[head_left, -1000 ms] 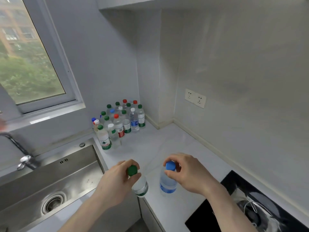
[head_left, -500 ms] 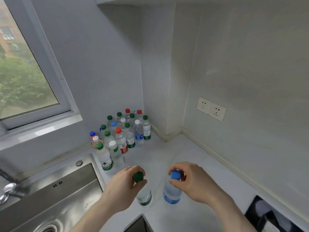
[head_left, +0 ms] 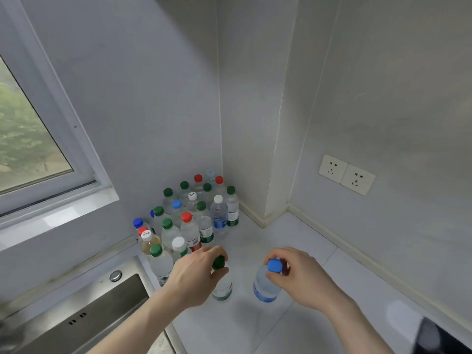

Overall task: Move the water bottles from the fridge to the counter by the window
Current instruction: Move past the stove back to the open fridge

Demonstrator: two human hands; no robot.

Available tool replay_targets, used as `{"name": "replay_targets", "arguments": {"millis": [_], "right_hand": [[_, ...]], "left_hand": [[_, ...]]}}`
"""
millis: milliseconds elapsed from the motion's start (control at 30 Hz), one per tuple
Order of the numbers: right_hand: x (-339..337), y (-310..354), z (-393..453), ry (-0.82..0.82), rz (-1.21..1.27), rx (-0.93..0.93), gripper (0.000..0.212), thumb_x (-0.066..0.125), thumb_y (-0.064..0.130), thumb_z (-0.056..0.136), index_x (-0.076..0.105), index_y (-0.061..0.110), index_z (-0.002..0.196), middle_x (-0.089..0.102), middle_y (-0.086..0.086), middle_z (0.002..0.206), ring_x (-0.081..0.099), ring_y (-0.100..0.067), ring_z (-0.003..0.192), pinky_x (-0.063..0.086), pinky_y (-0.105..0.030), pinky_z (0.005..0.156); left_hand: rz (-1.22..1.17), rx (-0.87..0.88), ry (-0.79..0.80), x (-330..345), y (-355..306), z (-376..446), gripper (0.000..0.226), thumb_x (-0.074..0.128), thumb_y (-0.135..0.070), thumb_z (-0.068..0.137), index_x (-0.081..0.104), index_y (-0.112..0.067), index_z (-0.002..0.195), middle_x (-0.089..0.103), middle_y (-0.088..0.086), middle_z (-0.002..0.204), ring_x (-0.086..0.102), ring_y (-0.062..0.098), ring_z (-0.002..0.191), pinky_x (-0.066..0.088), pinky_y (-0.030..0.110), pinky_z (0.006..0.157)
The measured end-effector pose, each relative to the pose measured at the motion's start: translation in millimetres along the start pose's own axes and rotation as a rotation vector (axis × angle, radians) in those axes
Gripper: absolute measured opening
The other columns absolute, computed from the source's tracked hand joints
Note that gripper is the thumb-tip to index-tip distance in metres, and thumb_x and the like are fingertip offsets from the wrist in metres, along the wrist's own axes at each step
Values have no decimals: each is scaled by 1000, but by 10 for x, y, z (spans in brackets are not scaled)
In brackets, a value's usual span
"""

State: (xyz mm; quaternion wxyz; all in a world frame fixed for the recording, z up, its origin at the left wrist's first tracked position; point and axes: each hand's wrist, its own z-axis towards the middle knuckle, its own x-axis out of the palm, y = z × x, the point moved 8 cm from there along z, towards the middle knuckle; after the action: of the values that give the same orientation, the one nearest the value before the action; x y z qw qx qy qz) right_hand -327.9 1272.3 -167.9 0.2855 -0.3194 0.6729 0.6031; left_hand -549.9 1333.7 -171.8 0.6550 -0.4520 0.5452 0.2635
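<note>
My left hand [head_left: 195, 275] pinches the cap of a green-capped water bottle [head_left: 222, 287], carried upright over the white counter [head_left: 293, 241]. My right hand [head_left: 301, 274] pinches the blue cap of a second water bottle [head_left: 264, 284] with a blue label, about a hand's width to the right. Whether the two bottles touch the counter I cannot tell. Several water bottles [head_left: 190, 215] with green, red, blue and white caps stand clustered in the corner below the window [head_left: 30, 149], just beyond my left hand.
A steel sink [head_left: 84, 310] lies at the lower left beside the bottle cluster. Wall sockets [head_left: 346, 174] sit on the right wall. A dark hob corner [head_left: 444, 341] shows at the lower right. Bare counter stretches between the cluster and the right wall.
Both hands have carried their bottles forward toward the corner cluster, and my view has come closer. The sink and hob have slid toward the frame edges.
</note>
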Motion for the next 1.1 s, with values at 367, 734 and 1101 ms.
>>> {"name": "replay_targets", "arguments": {"millis": [367, 734, 1101], "right_hand": [[266, -36, 271, 17, -10, 66, 11, 64, 34, 90, 63, 42, 98, 60, 30, 104, 58, -3, 89, 49, -21, 75], [398, -121, 353, 50, -45, 100, 12, 64, 35, 89, 62, 42, 98, 61, 28, 104, 58, -4, 90, 50, -22, 79], [462, -144, 678, 98, -61, 109, 14, 65, 35, 91, 64, 43, 102, 62, 22, 107, 61, -6, 90, 53, -26, 83]], "left_hand": [[135, 43, 14, 242, 462, 679, 28, 55, -55, 98, 56, -36, 119, 67, -10, 115, 59, 19, 107, 36, 34, 105], [229, -48, 37, 509, 847, 974, 29, 56, -53, 98, 56, -32, 119, 69, -6, 116, 56, 24, 107, 36, 39, 106], [256, -156, 71, 368, 1125, 1130, 30, 54, -48, 100, 53, -30, 124, 68, 0, 113, 56, 28, 112, 33, 47, 111]]}}
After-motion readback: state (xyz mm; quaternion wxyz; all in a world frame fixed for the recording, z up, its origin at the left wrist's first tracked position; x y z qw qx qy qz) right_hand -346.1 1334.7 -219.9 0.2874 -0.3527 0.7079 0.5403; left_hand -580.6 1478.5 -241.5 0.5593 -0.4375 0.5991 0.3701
